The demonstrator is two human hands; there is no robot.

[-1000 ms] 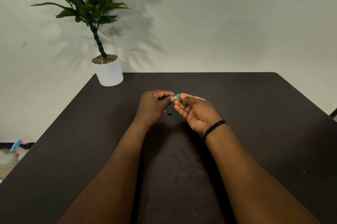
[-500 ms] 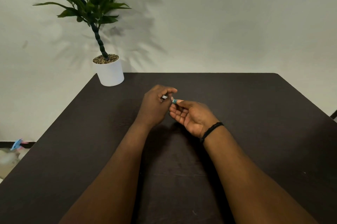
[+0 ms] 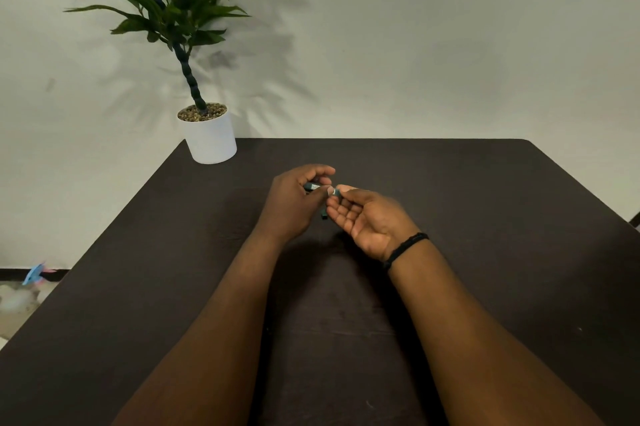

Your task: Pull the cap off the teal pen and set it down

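Note:
Above the middle of the dark table [image 3: 485, 217], my left hand [image 3: 294, 204] holds a small dark teal stick-like piece [image 3: 312, 187] between curled fingers and thumb. My right hand [image 3: 370, 217], palm up with a black band at the wrist, pinches a small teal piece [image 3: 335, 192] at its fingertips, right against the left hand's thumb. The two pieces lie almost end to end. A tiny dark teal block [image 3: 324, 216] lies on the table just below the fingertips, partly hidden by them.
A green plant in a white pot [image 3: 212, 140] stands at the table's far left corner, against a pale wall. A blue and pink object [image 3: 34, 274] lies on the floor at the left. The table's edges run along the left and right.
The left hand has drawn slightly left, showing more of the dark teal stick. The right hand's palm has turned further up. The tiny block on the table shows again.

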